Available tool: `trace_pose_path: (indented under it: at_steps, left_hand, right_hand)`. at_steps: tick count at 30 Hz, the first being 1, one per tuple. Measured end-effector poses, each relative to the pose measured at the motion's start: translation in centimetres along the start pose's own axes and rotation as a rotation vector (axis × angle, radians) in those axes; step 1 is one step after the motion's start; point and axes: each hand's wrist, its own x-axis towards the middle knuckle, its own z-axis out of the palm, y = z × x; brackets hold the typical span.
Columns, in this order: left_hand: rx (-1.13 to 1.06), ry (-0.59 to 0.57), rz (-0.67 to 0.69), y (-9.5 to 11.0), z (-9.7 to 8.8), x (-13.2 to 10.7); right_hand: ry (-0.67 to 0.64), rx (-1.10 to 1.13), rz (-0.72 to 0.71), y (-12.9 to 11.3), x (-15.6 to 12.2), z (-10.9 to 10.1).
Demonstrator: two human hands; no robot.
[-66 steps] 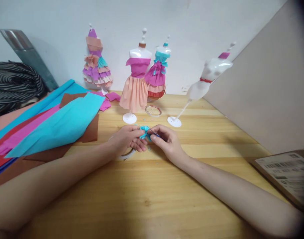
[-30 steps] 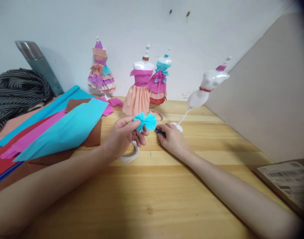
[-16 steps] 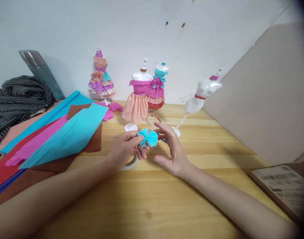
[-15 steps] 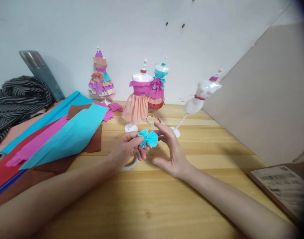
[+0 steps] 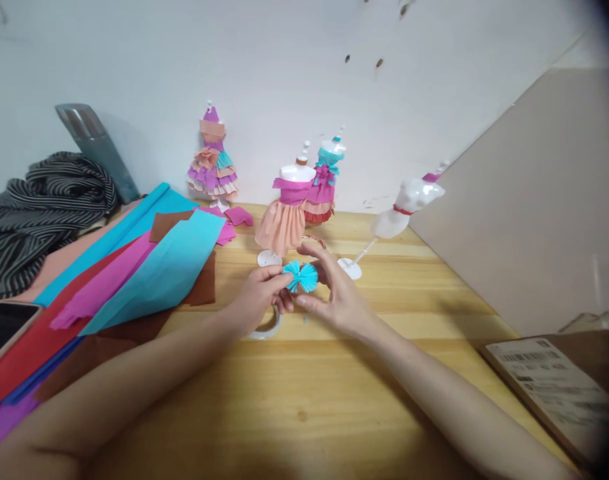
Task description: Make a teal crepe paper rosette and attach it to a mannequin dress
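A turquoise pleated paper bow (image 5: 304, 276), pinched in at its middle, is held by my left hand (image 5: 264, 290) between thumb and fingers at its left side. My right hand (image 5: 337, 293) curves around the bow's right side with thumb and forefinger spread apart; whether its rear fingers touch the bow, I cannot tell. Under my left hand a roll of tape (image 5: 270, 328) lies partly hidden on the table. Just behind the hands stands a small white dress form (image 5: 297, 174) in a magenta top and a peach gathered skirt (image 5: 282, 227).
Two more dressed forms, one ruffled (image 5: 212, 167) and one magenta and turquoise (image 5: 326, 177), stand by the wall. A bare white form (image 5: 409, 203) leans right. Coloured crepe paper (image 5: 159, 273), a phone (image 5: 9, 327), striped cloth (image 5: 59, 200) and a bottle (image 5: 97, 147) lie left; a labelled cardboard box (image 5: 549, 380) right.
My right hand has come closer to the bow, its thumb now near the lower edge. The left hand keeps its hold. The whole view has shifted, showing more of the phone.
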Motion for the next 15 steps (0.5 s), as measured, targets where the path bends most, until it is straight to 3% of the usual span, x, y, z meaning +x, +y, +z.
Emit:
trace_pose_path:
  at_steps: [6,9,11,13,15]
  left_hand:
    - [-0.054,0.074,-0.036,0.8,0.1,0.2]
    - [-0.099,0.081,0.031,1.4,0.2,-0.1]
    - [-0.132,0.094,0.106,1.7,0.1,-0.2]
    - [-0.149,0.112,0.173,1.9,0.0,-0.3]
    - [-0.155,0.123,0.206,1.9,-0.2,-0.2]
  right_hand:
    - [0.047,0.221,0.065,0.1,2.0,-1.0]
    - [0.249,0.42,0.123,0.7,2.6,-1.2]
    - [0.403,0.529,0.233,1.3,2.4,-0.7]
    - [0.362,0.599,0.344,1.7,1.9,0.3]
    - [0.173,0.584,0.373,1.7,1.2,1.5]
